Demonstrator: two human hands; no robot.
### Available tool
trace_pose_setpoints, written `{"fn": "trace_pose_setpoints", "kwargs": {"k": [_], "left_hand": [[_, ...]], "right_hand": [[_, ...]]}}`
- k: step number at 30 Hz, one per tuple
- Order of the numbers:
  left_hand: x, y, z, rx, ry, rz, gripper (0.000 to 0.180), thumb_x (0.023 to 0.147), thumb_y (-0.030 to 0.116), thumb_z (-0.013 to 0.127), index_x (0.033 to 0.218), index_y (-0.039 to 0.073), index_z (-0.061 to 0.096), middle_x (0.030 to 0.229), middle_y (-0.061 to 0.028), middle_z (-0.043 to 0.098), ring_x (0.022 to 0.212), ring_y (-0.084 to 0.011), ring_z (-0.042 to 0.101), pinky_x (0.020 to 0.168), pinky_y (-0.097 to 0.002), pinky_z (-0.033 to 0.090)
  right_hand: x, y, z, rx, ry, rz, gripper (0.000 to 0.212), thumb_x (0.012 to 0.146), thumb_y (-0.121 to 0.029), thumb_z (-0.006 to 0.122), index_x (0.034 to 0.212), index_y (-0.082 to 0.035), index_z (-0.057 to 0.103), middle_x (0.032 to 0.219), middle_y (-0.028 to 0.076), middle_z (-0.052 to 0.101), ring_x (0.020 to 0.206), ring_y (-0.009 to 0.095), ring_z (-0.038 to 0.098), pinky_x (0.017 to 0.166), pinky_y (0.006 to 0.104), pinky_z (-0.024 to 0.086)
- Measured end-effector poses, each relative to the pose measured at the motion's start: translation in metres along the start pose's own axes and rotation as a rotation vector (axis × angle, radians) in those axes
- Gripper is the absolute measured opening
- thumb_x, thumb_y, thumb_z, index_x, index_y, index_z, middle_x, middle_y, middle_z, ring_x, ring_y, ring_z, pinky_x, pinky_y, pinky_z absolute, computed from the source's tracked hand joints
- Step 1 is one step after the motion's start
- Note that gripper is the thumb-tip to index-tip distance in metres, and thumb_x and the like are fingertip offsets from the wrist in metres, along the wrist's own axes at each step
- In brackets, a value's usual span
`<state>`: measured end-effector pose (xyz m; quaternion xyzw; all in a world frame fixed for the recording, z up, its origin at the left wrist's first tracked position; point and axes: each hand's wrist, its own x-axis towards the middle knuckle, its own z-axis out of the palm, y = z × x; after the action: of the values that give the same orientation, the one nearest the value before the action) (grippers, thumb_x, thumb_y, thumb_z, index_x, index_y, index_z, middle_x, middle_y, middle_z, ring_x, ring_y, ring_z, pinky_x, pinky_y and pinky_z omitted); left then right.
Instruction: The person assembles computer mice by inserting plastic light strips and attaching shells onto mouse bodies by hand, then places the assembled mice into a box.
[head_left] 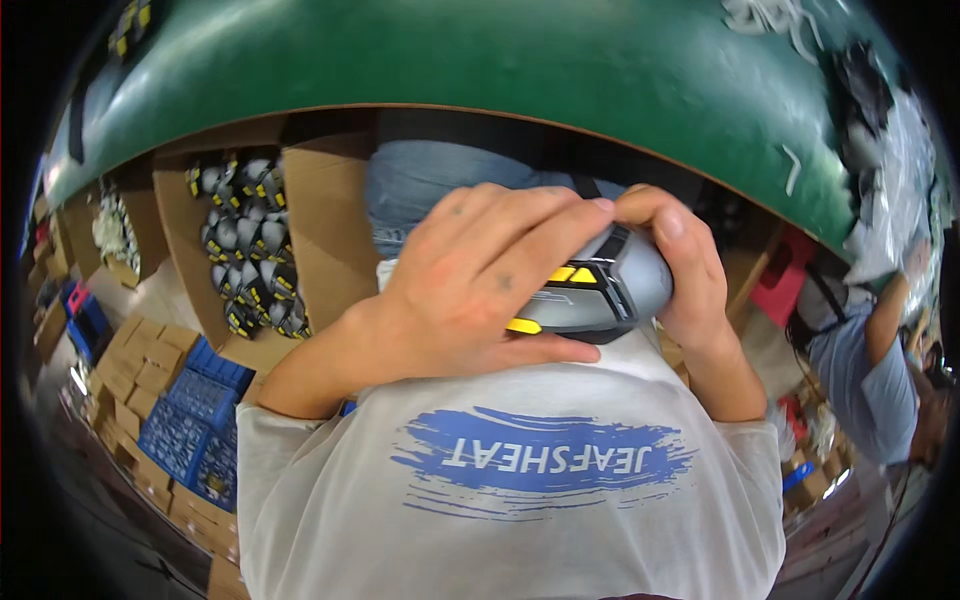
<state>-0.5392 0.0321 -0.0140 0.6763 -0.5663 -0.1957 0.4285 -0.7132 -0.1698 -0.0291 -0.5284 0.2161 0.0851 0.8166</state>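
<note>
evidently we have both hands busy on one thing: a rounded grey piece (648, 280) with black and yellow trim, held between them close in front of our chest, just short of the green worktop (450, 65). our left hand (465, 275) lies broadly over its left part, fingers stretched across the top and thumb along the edge nearest us; our right hand (695, 265) is curled round its right end, bent fingers near the left fingertips. both are closed on the piece, though we cannot tell what the fingers hidden behind it are doing. to handle it well, we would let the left palm carry the weight and keep the right hand's pressure light and even, so that the smooth shell does not twist or slip. we would also keep our fingertips from levering on the yellow trim, which may be a separate part, and tilt the piece a little toward us, since our left hand covers much of it. we have no support right under it, so a steady two-handed hold seems wise, with elbows tucked in. to the left of our hands, an open carton (325, 225) holds similar pieces (250, 240); well to their right, beside the worktop, is a co-worker (855, 355).
</note>
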Motion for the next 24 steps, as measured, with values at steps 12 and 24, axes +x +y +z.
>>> {"fn": "trace_pose_setpoints", "kwargs": {"k": [12, 24], "left_hand": [[-0.053, 0.007, 0.008, -0.683, 0.324, -0.473, 0.106, 0.086, 0.041, 0.101, 0.166, 0.001, 0.044, 0.15, -0.0174, 0.063, 0.141, -0.0313, 0.063, 0.12, -0.0442, 0.051], [-0.394, -0.072, -0.075, 0.146, 1.189, -1.151, 0.071, 0.11, 0.038, 0.074, 0.17, 0.011, 0.047, 0.164, -0.02, 0.054, 0.149, -0.0345, 0.051, 0.128, -0.0472, 0.038]], "right_hand": [[0.058, -0.004, 0.042, -0.6, 0.083, -0.781, 0.034, 0.109, -0.029, 0.069, 0.121, 0.002, 0.078, 0.125, 0.025, 0.081, 0.122, 0.043, 0.077, 0.112, 0.0586, 0.058], [0.096, -0.011, 0.048, -0.558, -0.14, -0.779, 0.017, 0.107, -0.013, 0.068, 0.107, 0.002, 0.078, 0.109, 0.02, 0.082, 0.108, 0.034, 0.078, 0.109, 0.0534, 0.057]]}}
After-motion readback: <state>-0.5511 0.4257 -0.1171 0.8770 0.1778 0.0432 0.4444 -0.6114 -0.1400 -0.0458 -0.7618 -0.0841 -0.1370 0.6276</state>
